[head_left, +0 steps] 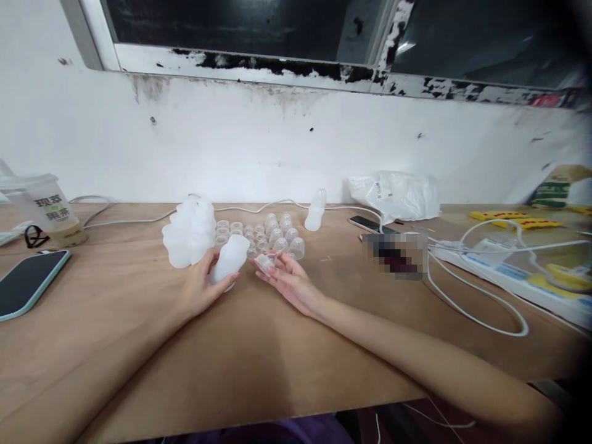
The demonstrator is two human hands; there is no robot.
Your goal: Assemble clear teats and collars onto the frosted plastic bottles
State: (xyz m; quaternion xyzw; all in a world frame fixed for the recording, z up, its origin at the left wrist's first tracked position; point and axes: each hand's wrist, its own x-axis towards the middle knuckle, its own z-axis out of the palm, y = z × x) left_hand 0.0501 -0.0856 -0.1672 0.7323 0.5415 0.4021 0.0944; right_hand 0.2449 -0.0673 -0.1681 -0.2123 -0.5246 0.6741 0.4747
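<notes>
Plastic cup (52, 209), at left: we read 现萃 in dark characters on the upper line and 果茶 on the lower; the green mark between them we cannot make out. Plastic bag (407, 196): small dark print, too small for us. Yellow packets (502, 216), right: red marks, illegible to us.
</notes>
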